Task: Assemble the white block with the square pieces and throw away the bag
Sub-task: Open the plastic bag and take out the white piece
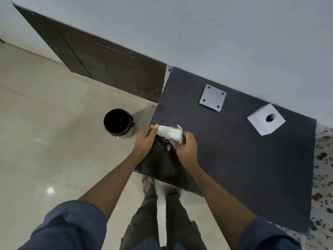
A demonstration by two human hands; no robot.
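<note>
Left hand (145, 141) and right hand (187, 150) both gripped the clear bag (170, 132), one at each end, held above the near-left part of the dark mat (234, 159). White contents showed inside; the number of pieces could not be told. Square plate (213, 97) lay farther back, white block (266, 119) to its right, apart. Black-lined bin (119, 123) stood on the floor left of the table.

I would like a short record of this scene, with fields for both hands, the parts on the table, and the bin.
left hand: grips the left end of the bag
right hand: grips the right end of the bag
bag: clear plastic, white contents, held above the table edge
square plate: flat on the dark mat, four holes
white block: on mat, round hole, untouched
bin: on floor, left of table, open
</note>
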